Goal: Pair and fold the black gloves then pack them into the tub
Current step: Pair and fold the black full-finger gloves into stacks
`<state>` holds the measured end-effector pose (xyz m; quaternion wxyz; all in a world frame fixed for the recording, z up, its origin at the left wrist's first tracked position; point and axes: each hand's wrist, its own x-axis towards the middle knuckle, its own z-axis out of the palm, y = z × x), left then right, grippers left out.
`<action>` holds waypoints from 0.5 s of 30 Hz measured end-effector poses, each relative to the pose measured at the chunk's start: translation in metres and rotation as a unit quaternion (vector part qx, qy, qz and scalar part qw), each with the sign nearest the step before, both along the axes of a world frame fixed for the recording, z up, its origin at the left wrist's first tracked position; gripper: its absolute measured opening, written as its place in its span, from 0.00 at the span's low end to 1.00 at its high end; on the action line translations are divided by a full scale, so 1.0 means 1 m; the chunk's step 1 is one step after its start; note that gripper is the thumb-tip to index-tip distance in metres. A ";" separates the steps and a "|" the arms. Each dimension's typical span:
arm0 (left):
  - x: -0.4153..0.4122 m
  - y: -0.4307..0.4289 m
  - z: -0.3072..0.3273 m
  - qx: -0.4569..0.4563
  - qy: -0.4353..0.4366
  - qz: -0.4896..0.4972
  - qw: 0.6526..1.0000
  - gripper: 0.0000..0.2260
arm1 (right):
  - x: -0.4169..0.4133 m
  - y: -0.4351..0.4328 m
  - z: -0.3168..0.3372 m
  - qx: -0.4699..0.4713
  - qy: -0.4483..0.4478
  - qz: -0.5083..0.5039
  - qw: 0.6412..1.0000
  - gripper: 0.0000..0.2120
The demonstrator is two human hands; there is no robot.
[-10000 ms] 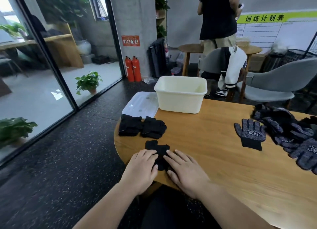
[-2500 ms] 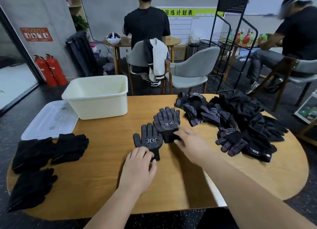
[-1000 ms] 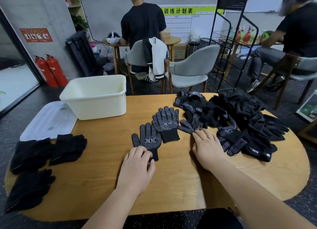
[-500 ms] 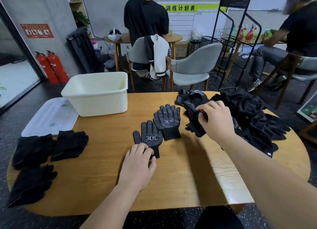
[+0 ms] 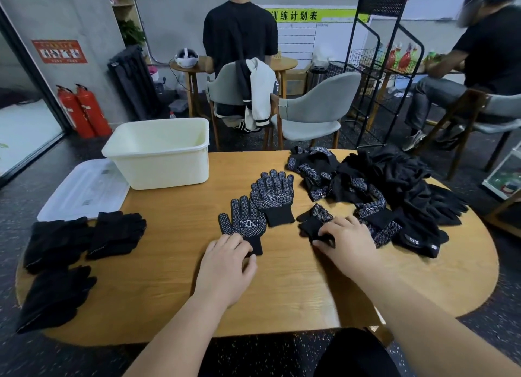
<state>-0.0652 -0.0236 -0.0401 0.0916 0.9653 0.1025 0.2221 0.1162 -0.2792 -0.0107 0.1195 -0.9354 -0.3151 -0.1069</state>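
Observation:
Two dotted black gloves lie flat, palm up, mid-table: the near glove [image 5: 242, 221] and the far glove [image 5: 275, 197]. My left hand [image 5: 228, 264] rests with its fingertips on the near glove's cuff. My right hand [image 5: 342, 242] grips a third crumpled dotted glove [image 5: 314, 220] just right of them. A heap of loose gloves [image 5: 394, 190] covers the table's right side. Three folded pairs [image 5: 81, 244] sit at the left end. The cream tub [image 5: 160, 154] stands empty at the back left.
The tub's clear lid [image 5: 81, 190] lies left of the tub at the table edge. Grey chairs [image 5: 310, 114] and a black wire rack [image 5: 375, 66] stand behind the table. One person stands at the back; another sits at the right.
My right hand reached into the heap, took hold of a dotted glove and drew it back toward me onto the table. My left hand stayed on the near glove's cuff.

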 end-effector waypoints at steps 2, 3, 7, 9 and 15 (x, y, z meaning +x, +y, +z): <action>-0.001 0.000 0.002 -0.004 -0.001 0.000 1.000 0.13 | -0.006 0.005 0.002 0.026 -0.019 -0.012 0.999 0.06; -0.001 -0.001 0.002 -0.007 0.000 0.000 1.000 0.13 | -0.007 0.006 0.004 0.043 -0.028 -0.013 0.999 0.03; -0.009 -0.007 0.007 -0.017 0.009 -0.020 1.000 0.13 | -0.005 0.005 0.018 0.022 0.004 0.001 1.000 0.05; -0.015 -0.012 0.008 -0.016 0.014 -0.039 0.999 0.13 | -0.005 0.005 0.022 -0.032 0.033 0.001 0.999 0.13; -0.043 -0.036 0.008 -0.032 -0.002 -0.095 0.995 0.11 | -0.021 0.009 0.015 -0.035 0.014 -0.063 0.997 0.07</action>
